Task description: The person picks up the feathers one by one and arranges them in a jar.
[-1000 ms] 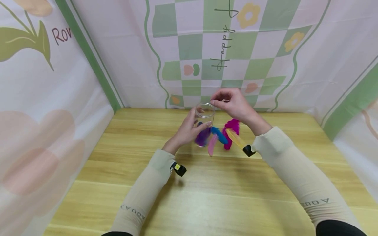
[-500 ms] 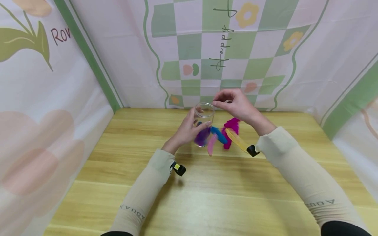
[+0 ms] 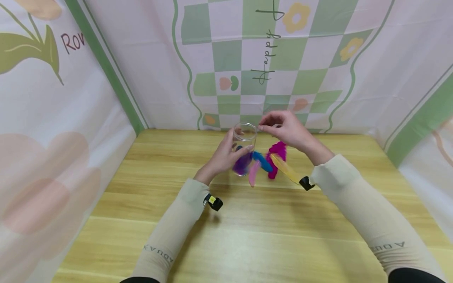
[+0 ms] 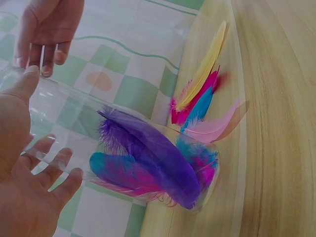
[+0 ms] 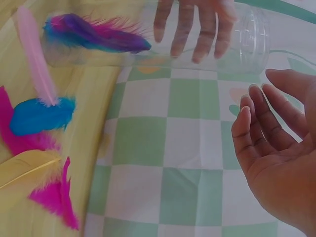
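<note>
In the head view my left hand [image 3: 226, 153] grips a clear jar [image 3: 247, 140], which stands upright on the table with its mouth up. Inside it lie feathers: a purple feather [image 4: 153, 153] and a teal and pink feather [image 4: 118, 170] show through the wall in the left wrist view. My right hand [image 3: 284, 125] hovers just right of the jar's rim. Its fingers [image 5: 269, 116] are loosely bent and the thumb stands apart from them, with nothing seen between them in the right wrist view.
Loose feathers lie on the wooden table [image 3: 226, 236] right of the jar: a pink feather [image 3: 253, 175], a blue feather [image 3: 262, 162], magenta feathers [image 3: 278, 149] and a yellow feather [image 3: 286, 169]. A printed checkered cloth [image 3: 230, 57] hangs behind the table.
My right hand has drifted slightly right and down, away from the jar's rim. The left hand, the jar and the loose feathers have stayed in place.
</note>
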{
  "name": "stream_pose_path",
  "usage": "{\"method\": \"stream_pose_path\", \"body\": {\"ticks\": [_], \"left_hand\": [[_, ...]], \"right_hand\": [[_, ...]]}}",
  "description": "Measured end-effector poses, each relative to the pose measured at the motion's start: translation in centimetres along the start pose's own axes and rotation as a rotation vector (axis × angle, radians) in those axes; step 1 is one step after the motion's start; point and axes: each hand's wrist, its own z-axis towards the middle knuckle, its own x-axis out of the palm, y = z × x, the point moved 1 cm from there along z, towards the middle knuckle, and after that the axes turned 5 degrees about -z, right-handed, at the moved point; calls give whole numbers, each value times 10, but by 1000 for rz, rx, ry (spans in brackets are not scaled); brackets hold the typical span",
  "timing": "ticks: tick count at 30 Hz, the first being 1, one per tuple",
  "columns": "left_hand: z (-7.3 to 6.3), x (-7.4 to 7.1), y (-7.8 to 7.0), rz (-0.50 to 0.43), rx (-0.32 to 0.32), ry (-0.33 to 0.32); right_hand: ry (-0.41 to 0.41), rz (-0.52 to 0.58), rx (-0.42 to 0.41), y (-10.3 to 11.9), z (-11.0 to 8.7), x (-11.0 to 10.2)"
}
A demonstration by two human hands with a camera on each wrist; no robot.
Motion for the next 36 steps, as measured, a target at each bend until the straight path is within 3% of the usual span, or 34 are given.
{"method": "stream_pose_path", "body": {"ticks": [21, 36], "left_hand": [[0, -1, 0, -3, 0, -6], [1, -1, 1, -4, -2, -8]], "right_hand": [[102, -94, 20, -41, -9, 23], [123, -122, 31, -63, -13, 37]]}}
